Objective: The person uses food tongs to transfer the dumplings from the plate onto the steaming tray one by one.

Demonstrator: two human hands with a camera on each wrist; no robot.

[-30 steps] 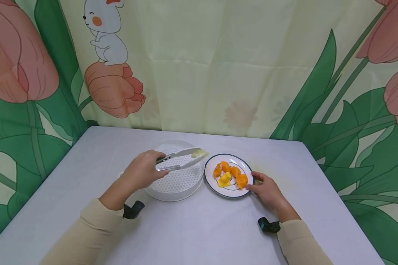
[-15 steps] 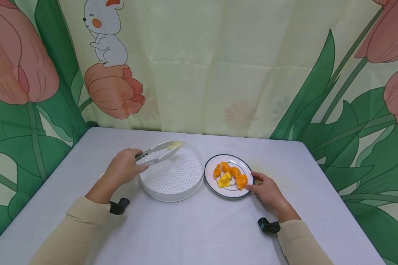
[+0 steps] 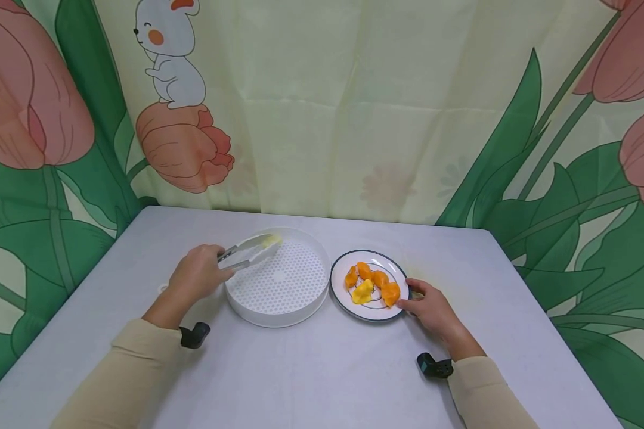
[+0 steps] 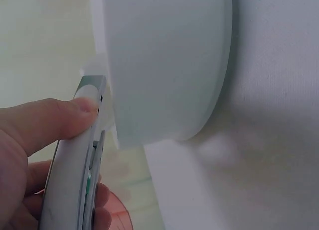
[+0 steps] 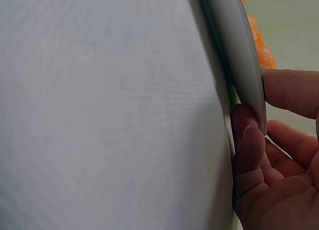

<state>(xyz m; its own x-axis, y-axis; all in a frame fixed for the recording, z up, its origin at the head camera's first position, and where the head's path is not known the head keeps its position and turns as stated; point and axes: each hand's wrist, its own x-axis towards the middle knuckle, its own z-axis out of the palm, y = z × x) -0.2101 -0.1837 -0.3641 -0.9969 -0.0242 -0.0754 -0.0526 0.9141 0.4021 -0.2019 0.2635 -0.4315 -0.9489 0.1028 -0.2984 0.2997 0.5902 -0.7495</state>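
Observation:
My left hand (image 3: 198, 274) grips metal tongs (image 3: 241, 245) with pale tips, angled over the left part of a round white perforated tray (image 3: 279, 319). Between the tips sits a small pale-yellow piece (image 3: 272, 240), partly covered by them. The left wrist view shows the thumb on the tongs' handle (image 4: 67, 175), beside the tray's side wall (image 4: 169, 65). My right hand (image 3: 432, 307) pinches the right rim of a white, dark-edged plate (image 3: 339, 277), thumb on top and fingers below. Several orange dumpling-like pieces (image 3: 390, 293) and a yellow one (image 3: 362, 292) lie on it.
The tray and plate stand side by side on a white-covered table (image 3: 322, 375). A printed curtain (image 3: 311, 119) hangs behind its far edge. Part of a small white thing (image 3: 163, 288) shows beside the left wrist. Each wrist carries a black camera (image 3: 434, 365).
My left hand has moved left with the tongs and the pale-yellow piece, from the gap between tray and plate to over the tray's left part. The right hand and plate stay put.

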